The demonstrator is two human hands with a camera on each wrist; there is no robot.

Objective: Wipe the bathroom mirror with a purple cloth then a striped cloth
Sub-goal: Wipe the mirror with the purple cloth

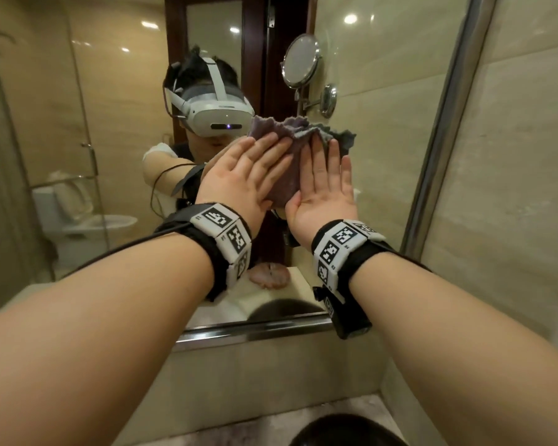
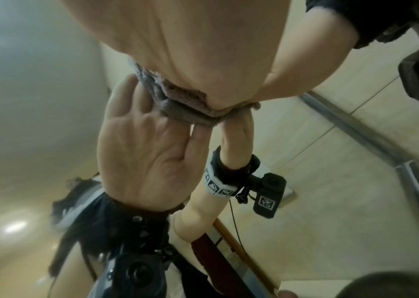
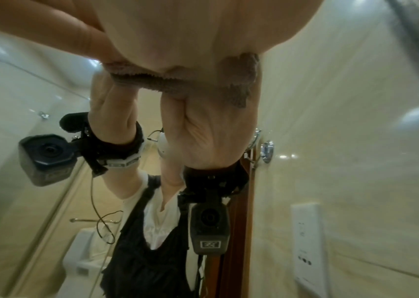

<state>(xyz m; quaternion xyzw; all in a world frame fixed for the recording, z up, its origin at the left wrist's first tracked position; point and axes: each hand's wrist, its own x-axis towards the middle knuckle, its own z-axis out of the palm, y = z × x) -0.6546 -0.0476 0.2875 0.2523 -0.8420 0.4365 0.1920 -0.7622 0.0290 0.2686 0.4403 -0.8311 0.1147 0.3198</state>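
The bathroom mirror point(image 1: 78, 130) fills the wall ahead. A crumpled purple cloth point(image 1: 290, 133) lies flat against its glass at about face height. My left hand point(image 1: 248, 169) and right hand point(image 1: 326, 178) press on the cloth side by side, fingers straight and pointing up. In the left wrist view the left palm point(image 2: 203, 50) bears on the fuzzy cloth point(image 2: 175, 100), mirrored just below it. The right palm point(image 3: 190, 30) does the same on the cloth point(image 3: 246, 72). A pinkish bundle point(image 1: 269, 275) on the counter shows in the reflection; I cannot make out its pattern.
A metal frame point(image 1: 448, 123) borders the mirror on the right, with a tiled wall point(image 1: 512, 188) beyond it. A metal strip point(image 1: 255, 331) runs along the mirror's foot. A dark basin point(image 1: 345, 429) sits below. A round shaving mirror point(image 1: 302, 59) shows in the reflection.
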